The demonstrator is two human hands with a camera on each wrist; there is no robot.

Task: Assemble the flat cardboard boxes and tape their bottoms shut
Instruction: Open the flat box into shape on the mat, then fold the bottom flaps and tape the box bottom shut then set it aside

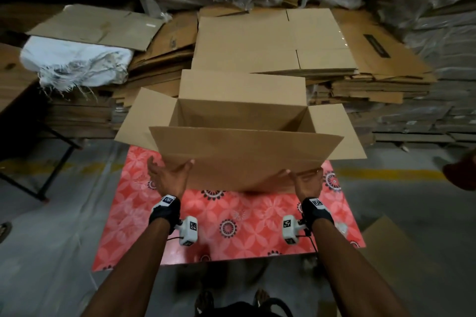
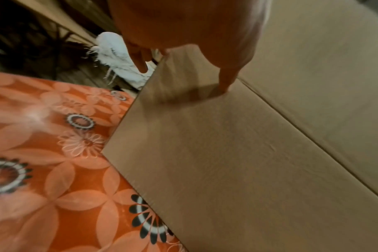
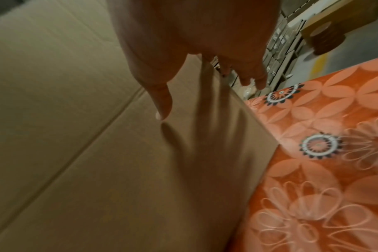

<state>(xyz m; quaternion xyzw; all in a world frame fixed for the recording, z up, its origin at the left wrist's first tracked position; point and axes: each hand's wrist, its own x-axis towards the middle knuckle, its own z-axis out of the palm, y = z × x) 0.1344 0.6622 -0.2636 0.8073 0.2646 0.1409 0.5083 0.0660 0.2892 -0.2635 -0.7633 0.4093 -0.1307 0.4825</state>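
Between both hands (image 1: 170, 175), open box (image 1: 242, 152) over mat (image 1: 231, 226)

You have one opened cardboard box (image 1: 247, 154) at the centre of the frame, plain brown, its mouth facing up and its four top flaps splayed outward. It sits tilted toward you over the red flowered mat (image 1: 231, 224), the near lower edge lifted. Your left hand (image 1: 168, 175) cups the near lower-left corner, thumb on the front panel; your right hand (image 1: 306, 180) cups the near lower-right corner. Behind it, in the upper half, lies a stack of flat cardboard boxes (image 1: 270, 41), the top one unfolded and level.
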